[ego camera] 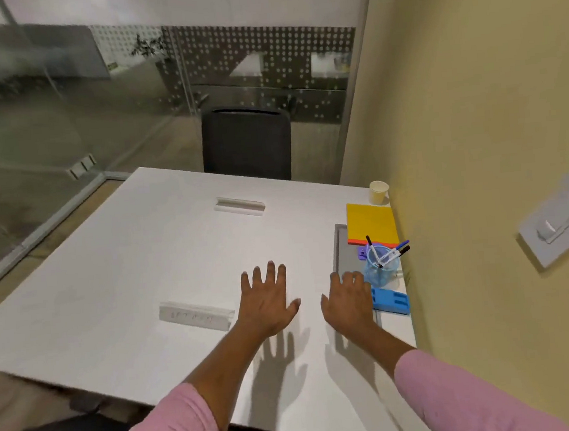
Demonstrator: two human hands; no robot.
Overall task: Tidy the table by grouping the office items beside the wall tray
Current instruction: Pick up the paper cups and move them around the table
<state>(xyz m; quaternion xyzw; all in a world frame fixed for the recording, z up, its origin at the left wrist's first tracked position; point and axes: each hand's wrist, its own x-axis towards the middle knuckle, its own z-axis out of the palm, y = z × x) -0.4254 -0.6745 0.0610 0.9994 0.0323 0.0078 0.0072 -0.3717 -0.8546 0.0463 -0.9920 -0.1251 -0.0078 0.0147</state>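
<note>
Pink sleeves (178, 427) nearest — both hands, left (266, 302) and right (350, 300), spread and holding nothing; nudge the blue stapler (391, 301) snug against the pen cup (382, 270).

Yellow wall (472, 95), glass partition (61, 114) — dark chair (246, 143) beyond.

Single head view, looking forward-down over table (183, 258), hands (266, 302) near

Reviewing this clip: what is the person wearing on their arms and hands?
Both arms have pink textured sleeves pushed up toward the elbows, forearms bare. The left hand and right hand are bare: no gloves, rings, watch or bracelets visible.
</note>
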